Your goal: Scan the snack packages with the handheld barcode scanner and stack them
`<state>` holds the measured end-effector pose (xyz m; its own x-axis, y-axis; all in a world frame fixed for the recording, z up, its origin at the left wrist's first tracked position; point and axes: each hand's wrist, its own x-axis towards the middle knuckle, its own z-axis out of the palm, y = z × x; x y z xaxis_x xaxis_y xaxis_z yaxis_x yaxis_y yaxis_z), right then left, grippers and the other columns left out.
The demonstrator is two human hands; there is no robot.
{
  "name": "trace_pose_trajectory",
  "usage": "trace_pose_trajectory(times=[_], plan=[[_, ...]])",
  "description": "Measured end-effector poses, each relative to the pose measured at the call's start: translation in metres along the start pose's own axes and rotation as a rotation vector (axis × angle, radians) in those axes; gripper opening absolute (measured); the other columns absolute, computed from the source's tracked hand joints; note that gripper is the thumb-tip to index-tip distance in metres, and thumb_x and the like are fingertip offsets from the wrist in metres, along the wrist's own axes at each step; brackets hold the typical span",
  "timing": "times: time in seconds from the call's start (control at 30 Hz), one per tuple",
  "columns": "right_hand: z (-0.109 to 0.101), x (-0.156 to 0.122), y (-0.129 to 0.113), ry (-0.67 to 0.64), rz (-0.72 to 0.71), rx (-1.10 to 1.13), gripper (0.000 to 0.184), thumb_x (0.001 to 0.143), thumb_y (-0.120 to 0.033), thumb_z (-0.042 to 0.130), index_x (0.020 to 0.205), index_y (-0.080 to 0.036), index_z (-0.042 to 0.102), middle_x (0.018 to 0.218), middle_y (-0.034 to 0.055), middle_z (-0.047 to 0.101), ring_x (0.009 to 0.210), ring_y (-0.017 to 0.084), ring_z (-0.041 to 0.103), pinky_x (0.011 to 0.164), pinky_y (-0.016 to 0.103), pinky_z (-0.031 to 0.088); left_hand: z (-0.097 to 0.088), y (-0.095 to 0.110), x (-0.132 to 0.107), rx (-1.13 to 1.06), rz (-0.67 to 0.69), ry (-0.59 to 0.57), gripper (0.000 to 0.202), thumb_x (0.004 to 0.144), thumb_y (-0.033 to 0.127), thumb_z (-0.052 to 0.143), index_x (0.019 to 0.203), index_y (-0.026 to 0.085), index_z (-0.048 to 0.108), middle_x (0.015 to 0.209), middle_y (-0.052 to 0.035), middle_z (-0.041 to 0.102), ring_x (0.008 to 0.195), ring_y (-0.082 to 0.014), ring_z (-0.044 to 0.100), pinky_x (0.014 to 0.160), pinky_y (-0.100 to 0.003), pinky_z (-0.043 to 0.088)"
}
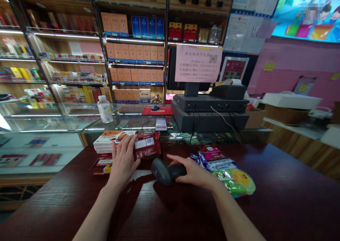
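My left hand [123,159] lies on a red snack packet [147,144] with a white barcode label, its fingers closed over the packet's left edge. The packet rests on a stack of white and orange boxes [106,141] at the far side of the dark wooden counter [278,198]. My right hand [195,172] grips the handle of a dark grey barcode scanner [162,171], whose head points left and towards me, just below the packet. Right of that hand lies a pile of snack packets: purple and blue ones [209,157] and a green and yellow one [236,180].
A black till with its monitor [207,108] and a pink paper notice [198,63] stands on the glass display case behind the counter. A white bottle [105,109], a red mouse mat [156,110] and a small card reader [161,124] sit on the glass. Shelves of cartons fill the back wall.
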<state>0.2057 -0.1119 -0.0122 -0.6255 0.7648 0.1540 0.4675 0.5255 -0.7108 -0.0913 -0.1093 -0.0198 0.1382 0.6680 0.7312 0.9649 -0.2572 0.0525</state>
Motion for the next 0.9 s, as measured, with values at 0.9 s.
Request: trace_pose_trajectory(times=[0.9], plan=[[0.01,0.005,0.006,0.039,-0.018,-0.021,0.052,0.08,-0.019,0.063,0.131,-0.024,0.062,0.125,0.0051,0.069,0.115,0.023,0.063,0.104,0.038,0.045,-0.004,0.014,0.002,-0.06,0.042,0.029,0.082,0.077,0.018,0.062,0.152,0.021,0.028,0.146,-0.0137,0.048,0.14,-0.0324,0.04,0.122,-0.058,0.01]])
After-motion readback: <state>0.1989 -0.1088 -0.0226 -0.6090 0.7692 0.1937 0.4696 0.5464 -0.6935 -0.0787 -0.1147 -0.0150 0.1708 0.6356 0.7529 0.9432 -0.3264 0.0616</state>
